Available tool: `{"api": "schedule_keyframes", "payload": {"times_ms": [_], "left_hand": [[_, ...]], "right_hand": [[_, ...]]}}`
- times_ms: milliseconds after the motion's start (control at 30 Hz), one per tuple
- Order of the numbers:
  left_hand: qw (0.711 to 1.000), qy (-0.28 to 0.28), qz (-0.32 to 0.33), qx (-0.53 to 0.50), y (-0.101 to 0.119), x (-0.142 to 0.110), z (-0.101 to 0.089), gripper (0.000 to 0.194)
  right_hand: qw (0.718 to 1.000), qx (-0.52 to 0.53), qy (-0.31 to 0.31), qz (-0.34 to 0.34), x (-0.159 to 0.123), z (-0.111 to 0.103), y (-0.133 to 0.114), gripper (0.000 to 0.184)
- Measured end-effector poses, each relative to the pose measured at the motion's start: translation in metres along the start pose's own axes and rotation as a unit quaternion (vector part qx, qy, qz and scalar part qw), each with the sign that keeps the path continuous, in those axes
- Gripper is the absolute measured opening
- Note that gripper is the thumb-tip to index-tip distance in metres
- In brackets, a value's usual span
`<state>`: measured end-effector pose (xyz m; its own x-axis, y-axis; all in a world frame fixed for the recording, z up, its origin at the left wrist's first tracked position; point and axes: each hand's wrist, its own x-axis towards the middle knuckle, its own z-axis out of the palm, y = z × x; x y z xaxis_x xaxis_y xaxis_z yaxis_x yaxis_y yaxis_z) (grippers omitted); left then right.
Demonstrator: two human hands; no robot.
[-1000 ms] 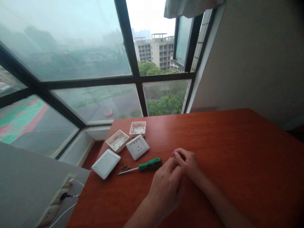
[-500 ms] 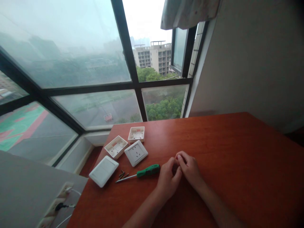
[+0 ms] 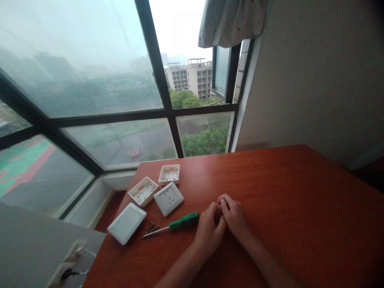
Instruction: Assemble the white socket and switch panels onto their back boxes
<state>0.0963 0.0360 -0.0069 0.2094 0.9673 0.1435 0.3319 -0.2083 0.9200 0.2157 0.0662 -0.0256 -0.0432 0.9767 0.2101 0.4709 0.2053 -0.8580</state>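
My left hand (image 3: 207, 229) and my right hand (image 3: 234, 217) meet over the table, fingers curled and fingertips touching. Whatever may be between the fingers is hidden. Just left of my left hand lies a screwdriver (image 3: 183, 221) with a green handle, its tip pointing left. Several small screws (image 3: 151, 228) are grouped by its shaft. Beyond them a white socket plate (image 3: 168, 199) lies face up. Two open white mounting boxes, one nearer (image 3: 143, 192) and one farther (image 3: 169, 175), sit behind it. A white switch plate (image 3: 127, 223) rests near the table's left edge.
The reddish-brown wooden table (image 3: 285, 200) stretches off to the right and ends at a wall (image 3: 306, 80). A black-framed window (image 3: 114, 117) rises behind it. Low on the left, a black plug (image 3: 66, 274) sits in a wall outlet.
The view has shifted slightly, so the table things appear a little lower and farther left. Both hands stay together in nearly the same pose.
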Motion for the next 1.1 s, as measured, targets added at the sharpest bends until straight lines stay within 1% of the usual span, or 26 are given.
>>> {"api": "schedule_keyframes", "payload": {"times_ms": [233,667,933,1100], "left_hand": [[1.0,0.007,0.008,-0.007,0.0016,-0.0007,-0.0007,0.005],[1.0,-0.003,0.004,0.015,0.0002,-0.0028,-0.0003,0.008],[1.0,-0.006,-0.001,0.013,0.0031,-0.0051,-0.0003,0.016],[1.0,-0.01,-0.007,0.019,0.002,-0.0054,0.0004,0.015]], "right_hand": [[1.0,0.0,0.004,-0.001,-0.0001,0.0024,0.0009,0.027],[1.0,-0.015,0.002,-0.004,0.0007,0.0047,0.0031,0.028],[1.0,-0.019,-0.009,-0.006,-0.0001,0.0026,0.0027,0.027],[1.0,-0.019,-0.01,-0.001,-0.0007,0.0022,0.0017,0.025]]}}
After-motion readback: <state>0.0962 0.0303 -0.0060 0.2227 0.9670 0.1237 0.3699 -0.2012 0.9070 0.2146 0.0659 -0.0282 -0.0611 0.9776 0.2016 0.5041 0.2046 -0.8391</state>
